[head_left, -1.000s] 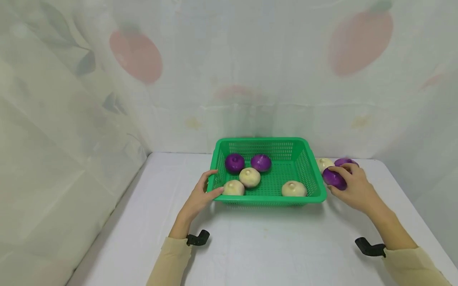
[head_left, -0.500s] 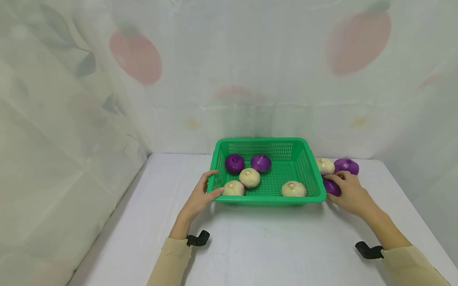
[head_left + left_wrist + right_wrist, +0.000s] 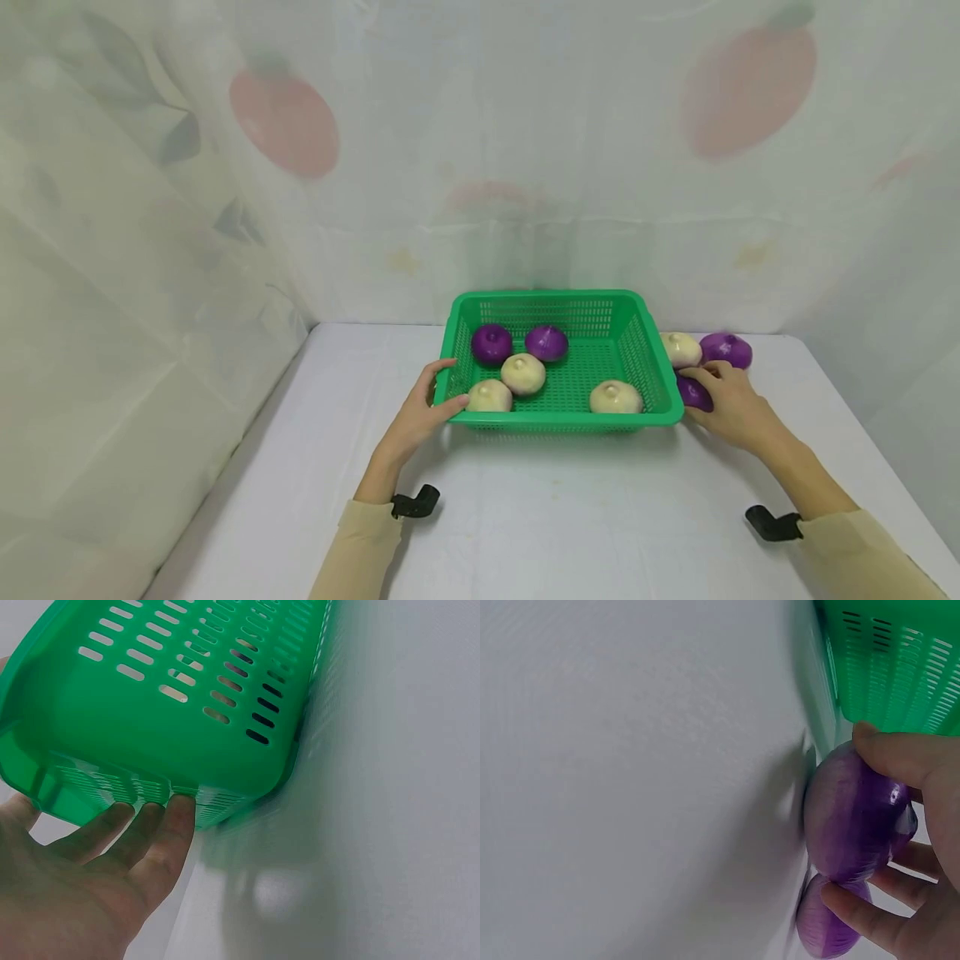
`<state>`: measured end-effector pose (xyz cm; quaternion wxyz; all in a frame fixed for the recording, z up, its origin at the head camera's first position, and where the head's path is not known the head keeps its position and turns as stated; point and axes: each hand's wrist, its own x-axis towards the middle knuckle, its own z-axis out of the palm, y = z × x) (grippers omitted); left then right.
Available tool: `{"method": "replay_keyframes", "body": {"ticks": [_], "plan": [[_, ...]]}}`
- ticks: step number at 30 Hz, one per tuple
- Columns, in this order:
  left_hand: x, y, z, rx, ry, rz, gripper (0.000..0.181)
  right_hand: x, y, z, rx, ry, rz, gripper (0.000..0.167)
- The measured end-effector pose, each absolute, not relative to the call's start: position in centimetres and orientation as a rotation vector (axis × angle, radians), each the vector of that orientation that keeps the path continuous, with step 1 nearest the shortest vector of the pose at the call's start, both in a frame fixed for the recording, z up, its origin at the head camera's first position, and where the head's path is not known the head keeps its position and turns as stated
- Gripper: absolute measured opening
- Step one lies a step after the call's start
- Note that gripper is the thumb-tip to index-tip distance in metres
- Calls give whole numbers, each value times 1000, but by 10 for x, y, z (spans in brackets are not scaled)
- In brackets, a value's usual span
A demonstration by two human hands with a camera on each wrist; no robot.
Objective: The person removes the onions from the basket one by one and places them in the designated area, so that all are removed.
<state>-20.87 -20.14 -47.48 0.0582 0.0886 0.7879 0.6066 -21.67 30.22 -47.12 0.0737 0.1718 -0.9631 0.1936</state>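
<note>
A green plastic basket (image 3: pixel 551 418) stands on the table with two purple onions (image 3: pixel 492 344) and several white onions (image 3: pixel 616 397) in it. My left hand (image 3: pixel 422 408) holds its left end, thumb on the rim; in the left wrist view the fingers (image 3: pixel 159 844) lie against the outer wall. To the right of the basket, my right hand (image 3: pixel 733 406) grips a purple onion (image 3: pixel 859 814) between thumb and fingers, low at the table surface. Fingers cover part of that onion in the head view. Behind it sit a white onion (image 3: pixel 682 349) and another purple onion (image 3: pixel 726 350).
White cloth covers the table (image 3: pixel 555 517). A pale printed curtain (image 3: pixel 525 150) hangs along the back and left sides. Each wrist carries a small black camera mount (image 3: pixel 417 502).
My right hand has lowered the purple onion toward the front, down beside the basket, uncovering the onions behind it. In the last half second it has barely moved. The left hand stays on the basket.
</note>
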Motion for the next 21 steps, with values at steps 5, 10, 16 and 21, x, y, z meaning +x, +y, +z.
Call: {"method": "replay_keyframes", "body": {"ticks": [5, 10, 16, 21], "plan": [[-208, -201, -475, 265, 2403, 1829, 69, -213, 300, -461, 510, -2909, 575, 59], [-208, -201, -475, 269, 2410, 1823, 70, -209, 301, -445, 512, -2884, 576, 56], [-209, -201, -475, 266, 2418, 1811, 70, -207, 300, -421, 537, -2784, 580, 50], [-208, -200, -474, 259, 2401, 1822, 69, -207, 294, -401, 552, -2721, 616, 46]]}}
